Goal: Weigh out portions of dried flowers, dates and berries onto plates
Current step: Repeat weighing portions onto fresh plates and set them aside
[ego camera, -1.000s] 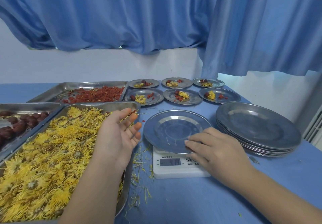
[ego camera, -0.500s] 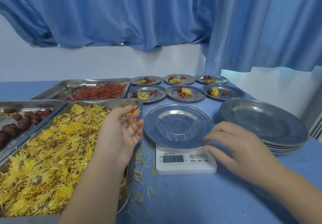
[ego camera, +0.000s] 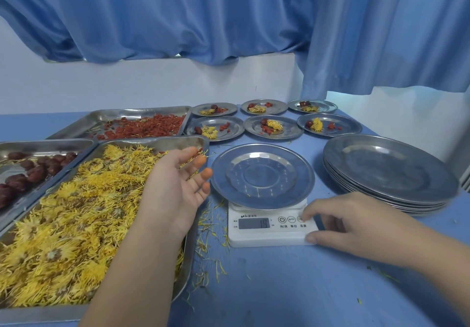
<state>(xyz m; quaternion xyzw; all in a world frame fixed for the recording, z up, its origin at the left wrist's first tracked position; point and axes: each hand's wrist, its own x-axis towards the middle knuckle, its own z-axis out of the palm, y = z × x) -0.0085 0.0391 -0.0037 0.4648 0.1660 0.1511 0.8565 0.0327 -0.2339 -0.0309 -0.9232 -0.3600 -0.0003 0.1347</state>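
Fingers [ego camera: 315, 212] of my right hand [ego camera: 356, 225], bent and holding nothing, touched a white digital scale's [ego camera: 256, 236] buttons, probably zeroing the empty round steel plate [ego camera: 262, 176] on it. Left of the scale, my spread, empty left hand [ego camera: 178, 186] hovered over dried yellow flowers [ego camera: 76, 212]; a small pinch seemed due next.

The scene is lit evenly and rather dimly, with a cool blue cast. Daylight is filtered through the blue curtain [ego camera: 178, 16] behind the kitchen scale [ego camera: 269, 235], and small bright gaps are seen under its hem. Only soft, dull reflections are carried by the steel plate [ego camera: 262, 174] on the scale. Faint, diffuse shadows are cast on the table [ego camera: 279, 288] beside the scale. The right hand [ego camera: 356, 225] at the scale's front right corner is slightly smeared, and the display digits are softly rendered. Lines far from the scale are bowed toward the frame edges.
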